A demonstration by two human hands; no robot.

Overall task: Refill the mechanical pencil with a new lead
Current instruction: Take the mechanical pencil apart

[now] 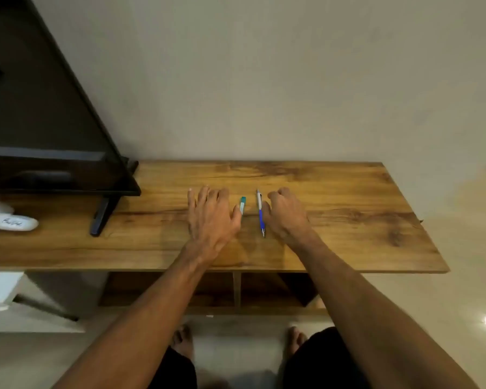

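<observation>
A mechanical pencil (260, 213) with a white upper barrel and blue grip lies on the wooden table (348, 220), tip pointing toward me. Just left of it lies a small lead case (242, 205) with a teal cap. My left hand (211, 217) rests flat on the table with its fingers spread, and its thumb touches the lead case. My right hand (285, 214) sits to the right of the pencil with its fingers curled under; its thumb lies close beside the blue grip. Neither hand holds anything.
A black monitor (48, 130) on a stand (101, 217) fills the left of the table, with a white game controller (9, 217) beside it. A wall runs behind the table. Open shelves sit beneath the tabletop, and my bare feet show on the floor.
</observation>
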